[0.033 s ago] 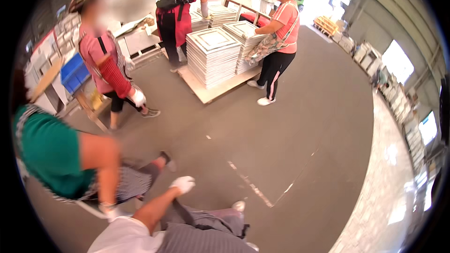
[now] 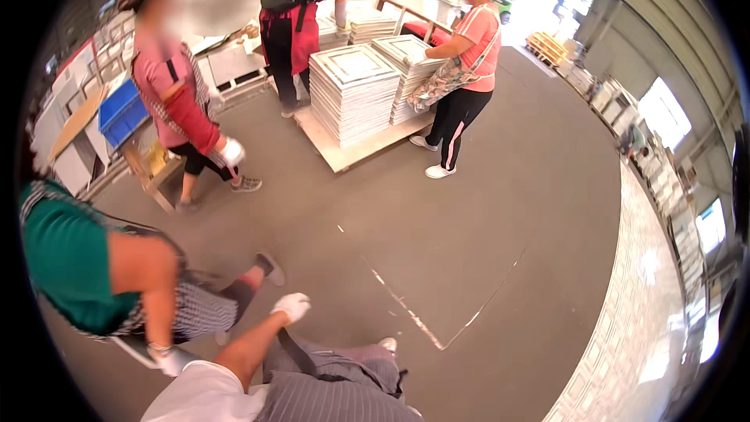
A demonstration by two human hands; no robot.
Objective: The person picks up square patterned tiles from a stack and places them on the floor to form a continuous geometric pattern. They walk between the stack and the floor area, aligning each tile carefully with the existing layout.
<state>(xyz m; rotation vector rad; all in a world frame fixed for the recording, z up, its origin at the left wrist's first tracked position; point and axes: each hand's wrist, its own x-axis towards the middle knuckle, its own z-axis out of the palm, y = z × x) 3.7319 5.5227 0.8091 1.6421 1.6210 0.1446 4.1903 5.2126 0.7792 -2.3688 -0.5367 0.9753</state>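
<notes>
My left hand (image 2: 291, 307), in a white glove, reaches out in front of my grey striped apron (image 2: 336, 398). Its fingers are curled closed, and no object shows in them. A dark strap (image 2: 297, 353) hangs from near that wrist down across the apron; I cannot make out whether the hand touches it. My right hand is out of sight. Close on my left, a person in a green top (image 2: 70, 262) has a gloved hand (image 2: 168, 359) beside my white sleeve, at the end of a pale, flat-edged thing (image 2: 134, 352).
Ahead, a wooden pallet (image 2: 337, 158) carries tall stacks of pale framed tiles (image 2: 355, 98). A person in an orange top (image 2: 478, 39) touches one stack; others stand behind and at left, near a blue bin (image 2: 121, 119). Patterned light flooring (image 2: 601, 344) borders the grey floor at right.
The person in green and the person in pink at left have shifted slightly in their steps. My left hand sits a little further left in the picture, still curled.
</notes>
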